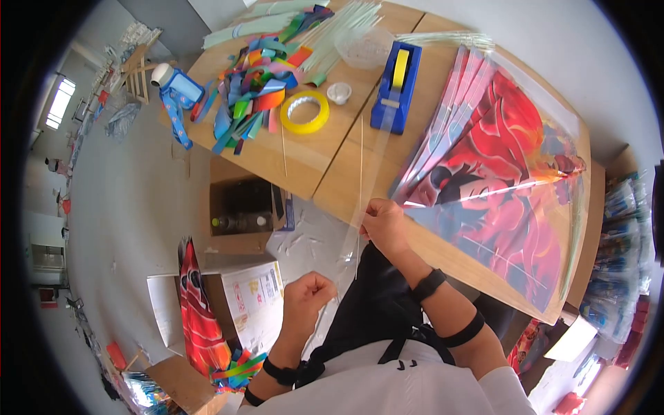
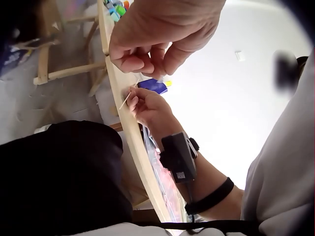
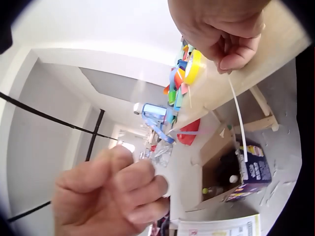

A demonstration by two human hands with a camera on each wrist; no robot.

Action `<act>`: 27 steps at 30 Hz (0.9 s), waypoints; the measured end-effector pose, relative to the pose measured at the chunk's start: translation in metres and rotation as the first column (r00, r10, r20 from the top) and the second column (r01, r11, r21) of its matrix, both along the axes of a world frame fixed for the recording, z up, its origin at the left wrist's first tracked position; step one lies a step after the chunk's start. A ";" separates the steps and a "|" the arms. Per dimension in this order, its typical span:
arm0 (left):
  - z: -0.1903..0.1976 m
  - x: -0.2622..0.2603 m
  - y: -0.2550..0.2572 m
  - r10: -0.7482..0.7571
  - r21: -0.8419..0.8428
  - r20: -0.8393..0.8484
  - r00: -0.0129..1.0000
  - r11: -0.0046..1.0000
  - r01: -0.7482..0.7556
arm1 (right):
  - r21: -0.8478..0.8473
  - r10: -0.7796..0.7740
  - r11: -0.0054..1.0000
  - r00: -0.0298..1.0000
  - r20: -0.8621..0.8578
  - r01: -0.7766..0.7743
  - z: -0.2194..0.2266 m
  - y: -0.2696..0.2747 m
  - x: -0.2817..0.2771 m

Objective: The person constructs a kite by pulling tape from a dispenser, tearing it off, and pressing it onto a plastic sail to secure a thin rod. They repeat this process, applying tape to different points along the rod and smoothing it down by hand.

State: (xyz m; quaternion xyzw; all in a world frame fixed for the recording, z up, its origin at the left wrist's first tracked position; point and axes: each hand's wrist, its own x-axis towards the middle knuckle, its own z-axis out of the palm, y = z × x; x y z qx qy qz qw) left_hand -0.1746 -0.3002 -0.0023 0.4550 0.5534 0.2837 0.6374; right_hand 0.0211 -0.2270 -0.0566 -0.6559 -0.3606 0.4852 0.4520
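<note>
Pale floor left of wooden counter. Open cardboard box below holds bottles. Hands apart: left hand curled, can't tell if holding anything; right hand pinches thin stick by counter edge, near blue dispenser. Likely taping step; next calls for aligning stick, tape strip.

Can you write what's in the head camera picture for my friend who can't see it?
A person's right hand pinches a thin white stick beside a wooden table; their left hand is curled, lower down. On the table are a blue tape dispenser, a yellow tape roll, colorful ribbons and red printed sheets.
</note>
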 end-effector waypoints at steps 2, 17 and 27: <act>-0.001 -0.002 0.000 0.025 0.003 0.082 0.996 1.000 -0.025 | 0.011 0.004 1.000 0.988 0.152 -0.006 -0.016 0.019 0.003; -0.001 -0.010 0.004 0.000 -0.029 0.155 0.988 1.000 0.004 | 0.062 -0.374 0.908 0.868 -0.327 0.414 0.013 0.079 0.039; 0.002 -0.009 0.004 0.002 -0.005 0.145 0.989 1.000 -0.002 | -0.059 -0.466 0.824 0.614 -0.637 0.564 0.028 0.133 0.066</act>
